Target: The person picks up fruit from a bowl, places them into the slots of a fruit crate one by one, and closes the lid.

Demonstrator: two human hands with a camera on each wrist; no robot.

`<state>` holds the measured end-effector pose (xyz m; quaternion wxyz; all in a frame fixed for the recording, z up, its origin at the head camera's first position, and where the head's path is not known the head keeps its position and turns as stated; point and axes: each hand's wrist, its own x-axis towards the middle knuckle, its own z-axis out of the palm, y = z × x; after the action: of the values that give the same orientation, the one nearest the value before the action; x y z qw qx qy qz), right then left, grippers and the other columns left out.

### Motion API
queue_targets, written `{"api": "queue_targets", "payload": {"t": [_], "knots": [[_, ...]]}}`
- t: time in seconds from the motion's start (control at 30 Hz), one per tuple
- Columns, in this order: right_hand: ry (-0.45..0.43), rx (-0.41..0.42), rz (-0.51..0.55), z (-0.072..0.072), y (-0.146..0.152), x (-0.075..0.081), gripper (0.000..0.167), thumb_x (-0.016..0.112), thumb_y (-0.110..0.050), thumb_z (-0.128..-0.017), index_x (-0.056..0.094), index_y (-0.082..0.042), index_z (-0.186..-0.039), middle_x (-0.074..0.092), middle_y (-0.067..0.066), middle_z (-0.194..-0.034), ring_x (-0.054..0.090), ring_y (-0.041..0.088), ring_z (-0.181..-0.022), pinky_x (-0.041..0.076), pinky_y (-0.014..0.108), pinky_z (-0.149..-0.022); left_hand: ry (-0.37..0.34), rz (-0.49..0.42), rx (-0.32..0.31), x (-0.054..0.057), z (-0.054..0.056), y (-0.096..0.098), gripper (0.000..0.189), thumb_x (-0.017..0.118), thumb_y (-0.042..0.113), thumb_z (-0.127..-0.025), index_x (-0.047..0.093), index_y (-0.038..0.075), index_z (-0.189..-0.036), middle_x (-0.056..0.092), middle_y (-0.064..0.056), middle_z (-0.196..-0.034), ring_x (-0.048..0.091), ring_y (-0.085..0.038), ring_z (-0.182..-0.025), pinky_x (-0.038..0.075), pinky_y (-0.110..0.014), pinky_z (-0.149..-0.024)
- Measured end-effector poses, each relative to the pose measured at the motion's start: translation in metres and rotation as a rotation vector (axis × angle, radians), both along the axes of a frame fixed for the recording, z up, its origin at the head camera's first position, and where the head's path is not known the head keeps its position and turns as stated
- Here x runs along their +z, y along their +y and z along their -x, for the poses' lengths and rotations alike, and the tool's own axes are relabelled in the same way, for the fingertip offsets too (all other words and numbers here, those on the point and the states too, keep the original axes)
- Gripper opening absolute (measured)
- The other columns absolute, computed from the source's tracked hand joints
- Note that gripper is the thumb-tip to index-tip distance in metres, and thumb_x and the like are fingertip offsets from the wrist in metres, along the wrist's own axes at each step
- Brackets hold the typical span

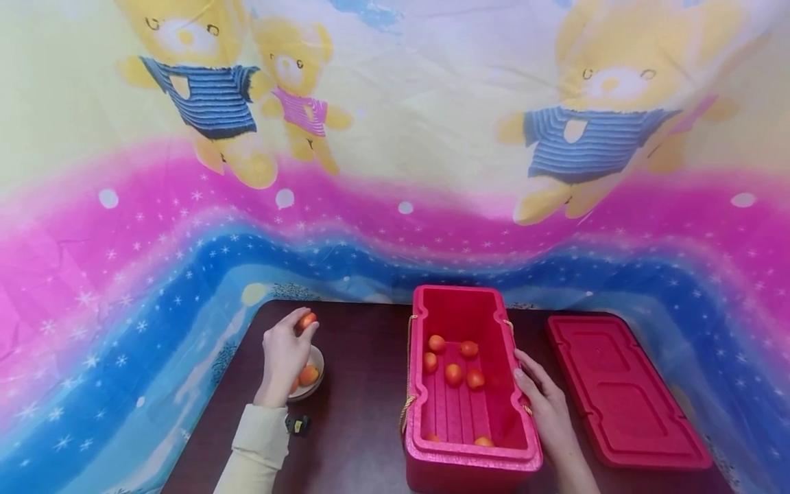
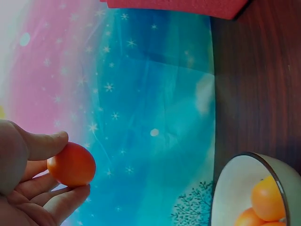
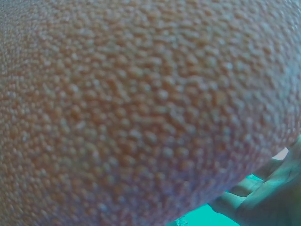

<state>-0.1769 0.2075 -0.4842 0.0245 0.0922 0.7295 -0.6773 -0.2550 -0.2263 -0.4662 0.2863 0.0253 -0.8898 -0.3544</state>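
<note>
My left hand (image 1: 285, 353) pinches a small orange-red tomato (image 2: 71, 165) between thumb and fingertips, raised above a bowl (image 1: 317, 359). In the left wrist view the bowl, pale with a dark rim, holds several more orange tomatoes (image 2: 268, 200). A long red foam box (image 1: 475, 458) stands uncovered to the right, with several tomatoes (image 1: 453, 374) scattered over its ribbed floor. My right hand (image 1: 548, 401) rests along the box's right outer wall, fingers extended near the rim. The box's pebbled wall (image 3: 141, 94) fills most of the right wrist view.
The box's red lid (image 1: 636, 391) lies flat on the dark wooden table (image 1: 358, 412), right of the box. Gold cords (image 1: 405, 412) hang on the box's sides. A bear-print cloth (image 1: 395, 206) hangs behind the table and along its sides.
</note>
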Motion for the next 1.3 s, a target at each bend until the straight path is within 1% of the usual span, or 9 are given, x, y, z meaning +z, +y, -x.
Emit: {"api": "queue_targets", "payload": {"t": [0.1, 0.23, 0.3, 0.5, 0.63, 0.77, 1.1, 1.3], "knots": [[0.000, 0.001, -0.004, 0.000, 0.000, 0.000, 0.061, 0.055, -0.048, -0.102, 0.037, -0.030, -0.157, 0.042, 0.005, -0.152, 0.064, 0.001, -0.105, 0.060, 0.035, -0.084, 0.004, -0.011, -0.011, 0.005, 0.001, 0.004, 0.035, 0.080, 0.014, -0.088, 0.073, 0.004, -0.121, 0.074, -0.015, -0.114, 0.071, -0.034, -0.097, 0.056, -0.050, -0.087], [0.002, 0.001, -0.013, 0.001, 0.000, -0.001, 0.061, 0.055, -0.049, -0.102, 0.037, -0.030, -0.157, 0.042, 0.005, -0.153, 0.063, 0.000, -0.105, 0.060, 0.035, -0.084, 0.000, -0.007, -0.027, 0.012, 0.003, 0.009, 0.035, 0.079, 0.016, -0.089, 0.073, 0.005, -0.122, 0.073, -0.014, -0.118, 0.071, -0.033, -0.101, 0.057, -0.049, -0.087], [0.007, 0.000, -0.016, 0.001, 0.000, -0.001, 0.060, 0.054, -0.049, -0.102, 0.038, -0.031, -0.156, 0.041, 0.005, -0.153, 0.063, -0.001, -0.105, 0.060, 0.034, -0.084, 0.009, -0.001, -0.041, 0.016, 0.005, 0.012, 0.035, 0.079, 0.016, -0.089, 0.073, 0.005, -0.122, 0.072, -0.014, -0.121, 0.070, -0.034, -0.103, 0.056, -0.049, -0.089], [0.008, 0.003, -0.008, 0.002, 0.001, -0.002, 0.059, 0.053, -0.047, -0.103, 0.037, -0.031, -0.157, 0.040, 0.006, -0.155, 0.062, -0.002, -0.104, 0.060, 0.033, -0.084, 0.071, 0.024, -0.077, 0.025, 0.012, 0.023, 0.031, 0.080, 0.013, -0.088, 0.075, 0.005, -0.117, 0.072, -0.015, -0.119, 0.069, -0.036, -0.106, 0.054, -0.051, -0.090], [0.010, 0.003, 0.002, 0.002, 0.000, -0.002, 0.058, 0.053, -0.046, -0.103, 0.037, -0.030, -0.157, 0.039, 0.007, -0.155, 0.063, -0.003, -0.104, 0.060, 0.033, -0.083, 0.107, 0.036, -0.100, 0.032, 0.013, 0.030, 0.030, 0.081, 0.012, -0.087, 0.076, 0.003, -0.115, 0.073, -0.016, -0.117, 0.070, -0.037, -0.106, 0.054, -0.052, -0.090], [0.017, 0.005, 0.002, 0.001, 0.000, -0.002, 0.058, 0.052, -0.046, -0.104, 0.037, -0.030, -0.157, 0.039, 0.006, -0.155, 0.062, -0.004, -0.104, 0.060, 0.031, -0.084, 0.123, 0.042, -0.115, 0.036, 0.015, 0.036, 0.030, 0.081, 0.012, -0.086, 0.076, 0.004, -0.114, 0.073, -0.015, -0.116, 0.070, -0.036, -0.104, 0.055, -0.052, -0.088], [0.021, 0.001, -0.005, 0.000, 0.000, -0.002, 0.058, 0.053, -0.046, -0.103, 0.038, -0.029, -0.157, 0.039, 0.006, -0.154, 0.062, -0.004, -0.105, 0.059, 0.030, -0.083, 0.109, 0.028, -0.167, 0.043, 0.018, 0.047, 0.031, 0.080, 0.014, -0.088, 0.075, 0.005, -0.117, 0.073, -0.015, -0.118, 0.070, -0.035, -0.102, 0.056, -0.050, -0.088], [0.012, -0.002, -0.002, 0.000, 0.000, -0.001, 0.059, 0.053, -0.048, -0.103, 0.038, -0.030, -0.156, 0.039, 0.005, -0.154, 0.062, -0.003, -0.105, 0.059, 0.030, -0.084, 0.148, 0.045, -0.191, 0.048, 0.021, 0.052, 0.031, 0.079, 0.014, -0.089, 0.075, 0.006, -0.119, 0.073, -0.014, -0.119, 0.070, -0.035, -0.104, 0.056, -0.051, -0.088]]}}
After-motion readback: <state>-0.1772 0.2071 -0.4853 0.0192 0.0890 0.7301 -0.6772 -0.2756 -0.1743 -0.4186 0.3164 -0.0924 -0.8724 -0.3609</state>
